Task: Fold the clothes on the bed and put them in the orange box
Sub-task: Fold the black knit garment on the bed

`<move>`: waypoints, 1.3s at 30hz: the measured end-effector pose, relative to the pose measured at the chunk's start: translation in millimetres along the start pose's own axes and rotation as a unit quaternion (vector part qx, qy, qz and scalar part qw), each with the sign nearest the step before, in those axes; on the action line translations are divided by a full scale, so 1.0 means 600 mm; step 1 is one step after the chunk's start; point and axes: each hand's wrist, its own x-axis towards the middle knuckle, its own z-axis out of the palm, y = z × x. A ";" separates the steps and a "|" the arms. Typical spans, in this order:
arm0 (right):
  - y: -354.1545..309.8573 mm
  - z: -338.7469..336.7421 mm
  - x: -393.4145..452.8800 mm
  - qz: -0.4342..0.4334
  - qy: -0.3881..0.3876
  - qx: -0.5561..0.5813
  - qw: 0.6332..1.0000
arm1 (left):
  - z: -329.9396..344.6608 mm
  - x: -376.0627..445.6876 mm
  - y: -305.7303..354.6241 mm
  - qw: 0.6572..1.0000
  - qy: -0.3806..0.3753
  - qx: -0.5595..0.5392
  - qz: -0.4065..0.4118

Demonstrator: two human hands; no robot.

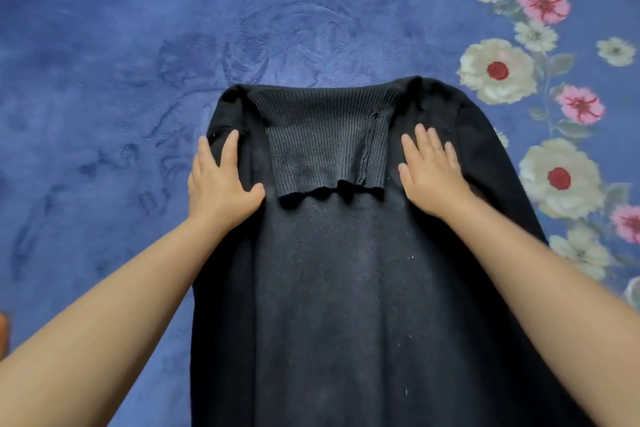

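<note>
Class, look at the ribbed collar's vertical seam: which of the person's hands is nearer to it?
Right. The right hand rests flat on the black sweater just beside the seam; the left hand lies across the collar at the sweater's far edge.

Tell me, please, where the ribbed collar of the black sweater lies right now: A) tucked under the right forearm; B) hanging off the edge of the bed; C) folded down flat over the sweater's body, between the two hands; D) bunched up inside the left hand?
C: the ribbed collar lies flat on the black sweater, between the left hand and the right hand, both resting on the fabric.
</note>
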 end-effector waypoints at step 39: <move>0.325 -0.099 -0.309 0.320 0.281 0.258 0.867 | 0.108 -0.288 0.196 0.960 -0.090 0.198 0.174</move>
